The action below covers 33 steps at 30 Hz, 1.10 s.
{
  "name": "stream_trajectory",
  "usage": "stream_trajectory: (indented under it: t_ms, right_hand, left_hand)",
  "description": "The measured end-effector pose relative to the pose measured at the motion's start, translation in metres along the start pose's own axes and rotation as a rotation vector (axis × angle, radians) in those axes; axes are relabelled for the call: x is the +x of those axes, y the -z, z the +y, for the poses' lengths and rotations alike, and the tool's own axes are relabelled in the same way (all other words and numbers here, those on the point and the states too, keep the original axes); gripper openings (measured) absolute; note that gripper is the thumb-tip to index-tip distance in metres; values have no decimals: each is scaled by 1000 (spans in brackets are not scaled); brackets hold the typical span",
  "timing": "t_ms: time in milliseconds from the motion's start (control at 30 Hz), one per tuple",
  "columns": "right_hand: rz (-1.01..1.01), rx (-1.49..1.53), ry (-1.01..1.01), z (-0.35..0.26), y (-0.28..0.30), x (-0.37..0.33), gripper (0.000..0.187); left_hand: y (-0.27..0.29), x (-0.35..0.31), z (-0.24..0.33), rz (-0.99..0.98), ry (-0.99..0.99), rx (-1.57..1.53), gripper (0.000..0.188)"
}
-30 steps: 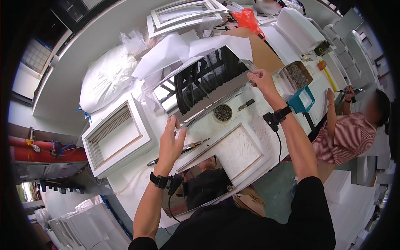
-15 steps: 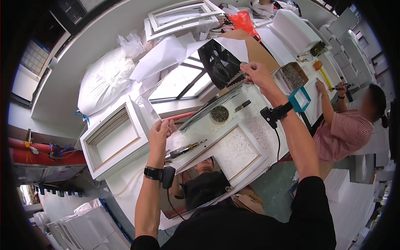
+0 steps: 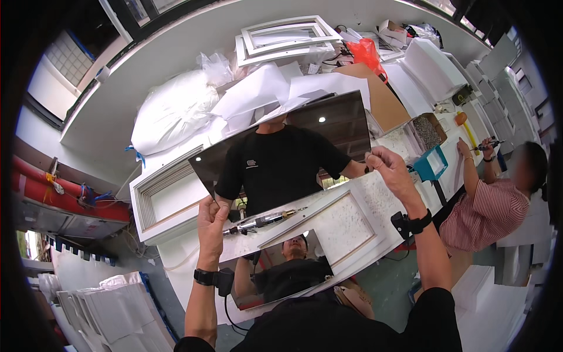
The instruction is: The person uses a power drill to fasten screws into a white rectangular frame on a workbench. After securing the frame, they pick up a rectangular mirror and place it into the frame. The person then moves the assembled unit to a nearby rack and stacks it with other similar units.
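A rectangular mirror panel is held up over the white worktable, its glass tilted toward me and reflecting a black shirt. My left hand pinches its lower left corner between thumb and fingers. At the right edge my right hand grips it the same way. Just below the panel's lower edge lies an electric screwdriver, close to my left hand. A white frame rests on the near part of the table. Beside that frame, at the table's front edge, lies a second mirror.
Stacked white frames stand at left, below a full white plastic bag. A teal holder and a box of screws sit at right. A co-worker in a striped shirt holds a tool there. More frames lie at the back.
The held mirror has turned from a steep angle, reflecting windows, to facing me. My right hand has come down and nearer. The small round dish on the table is now hidden behind the panel.
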State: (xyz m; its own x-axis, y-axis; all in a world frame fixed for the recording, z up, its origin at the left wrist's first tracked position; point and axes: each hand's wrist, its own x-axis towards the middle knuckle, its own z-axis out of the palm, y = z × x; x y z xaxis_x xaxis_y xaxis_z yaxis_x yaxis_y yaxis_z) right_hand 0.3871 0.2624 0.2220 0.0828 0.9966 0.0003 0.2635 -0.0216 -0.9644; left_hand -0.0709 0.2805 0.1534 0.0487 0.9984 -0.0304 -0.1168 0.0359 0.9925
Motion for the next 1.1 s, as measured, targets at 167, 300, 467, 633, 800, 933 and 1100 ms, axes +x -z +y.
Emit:
stream_trajectory:
  t_ms: [167,300,467,633,800,933,1100]
  right_hand:
    - [-80,93,-85,28,-30,-48,22]
    - [-113,-10,-5,38,-47,-81,15]
    - [-103,32,56,51,-66,-97,13]
    - [-108,8,102,46,-77,-109,13]
    - [-95,3,69,38,-87,-130,10]
    - [-40,-18,109,49,-88,-152,11]
    - [12,-78,65,52,-98,-171,15]
  left_hand:
    - [51,-40,-11,13,-90,95,23]
    - [73,-75,-13,93,-74,155,16]
    - [87,-112,-9,109,-141,145,24]
    - [99,-136,-16,148,-113,170,23]
    - [109,-158,-23,160,-82,97,21]
    - [109,-165,-19,149,-79,96,20]
    - [111,-176,-12,137,-107,129,18]
